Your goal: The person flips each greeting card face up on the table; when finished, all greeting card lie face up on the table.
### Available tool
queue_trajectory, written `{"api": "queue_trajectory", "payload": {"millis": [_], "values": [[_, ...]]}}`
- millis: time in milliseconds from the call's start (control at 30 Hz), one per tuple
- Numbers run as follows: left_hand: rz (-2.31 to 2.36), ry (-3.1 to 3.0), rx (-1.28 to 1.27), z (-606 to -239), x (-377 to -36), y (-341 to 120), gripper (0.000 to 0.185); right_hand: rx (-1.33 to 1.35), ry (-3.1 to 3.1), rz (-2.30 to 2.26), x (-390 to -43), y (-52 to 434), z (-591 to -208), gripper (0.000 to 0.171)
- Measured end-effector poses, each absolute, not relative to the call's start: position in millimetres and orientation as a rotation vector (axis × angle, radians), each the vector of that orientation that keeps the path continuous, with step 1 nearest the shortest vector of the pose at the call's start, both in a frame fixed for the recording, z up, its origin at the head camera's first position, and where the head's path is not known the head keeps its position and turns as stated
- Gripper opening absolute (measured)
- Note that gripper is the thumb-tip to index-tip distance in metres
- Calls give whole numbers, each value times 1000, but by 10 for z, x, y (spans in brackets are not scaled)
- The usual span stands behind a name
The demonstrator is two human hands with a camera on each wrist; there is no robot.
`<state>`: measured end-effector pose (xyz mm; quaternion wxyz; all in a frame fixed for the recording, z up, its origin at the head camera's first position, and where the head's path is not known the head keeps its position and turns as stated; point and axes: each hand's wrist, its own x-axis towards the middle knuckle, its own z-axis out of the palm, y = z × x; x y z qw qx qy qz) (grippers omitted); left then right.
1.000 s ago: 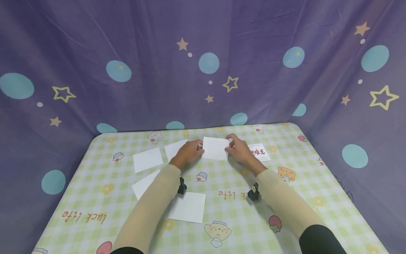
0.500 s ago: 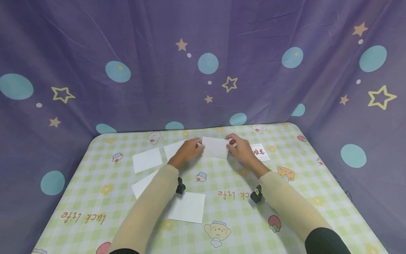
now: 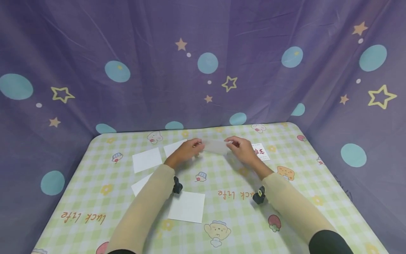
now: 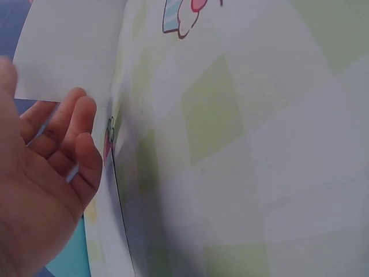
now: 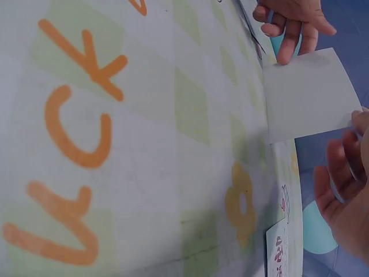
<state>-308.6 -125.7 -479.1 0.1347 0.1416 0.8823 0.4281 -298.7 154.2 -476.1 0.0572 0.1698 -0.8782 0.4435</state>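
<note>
A blank white card [image 3: 215, 146] is held up at the far middle of the table, its face steeply tilted in the head view. My right hand [image 3: 242, 150] pinches it near a corner between thumb and fingertip, as the right wrist view shows; the other fingers curl loosely below. At the opposite edge is my left hand [image 3: 187, 151]. Its fingertips are right at the card's edge in the right wrist view, while the thumb stands away from the card. The left wrist view shows these fingers [image 4: 83, 115] loosely bent, with the card [image 4: 72, 52] beyond.
White cards lie on the left: one outermost [image 3: 147, 160], one behind my left hand [image 3: 171, 148], one partly under the forearm [image 3: 141, 184], one nearer the front [image 3: 187, 207]. A card with red characters [image 3: 261, 152] lies beside my right hand. A purple curtain [image 3: 142, 88] surrounds the checked tablecloth [image 3: 222, 215].
The held card has tipped from facing the head camera to nearly edge-on. My left thumb has come away from its edge. The cards on the table have stayed put.
</note>
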Motion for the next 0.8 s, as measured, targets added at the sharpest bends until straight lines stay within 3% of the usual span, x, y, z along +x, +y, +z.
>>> {"api": "queue_trajectory", "payload": {"millis": [200,433,800], "values": [[1239,2578,344,-4764,-3074,-1248,54,463,-2724,1535,-2970,1556,-4809,34],[1234,2582,347,-4755,-3059,-1258,50,224,-2774,1894,-2935,1536,-4878,51],[1275,2512,440,-4783,-3021,-1301,48,232,-2787,1871,-2937,1512,-4901,36]]}}
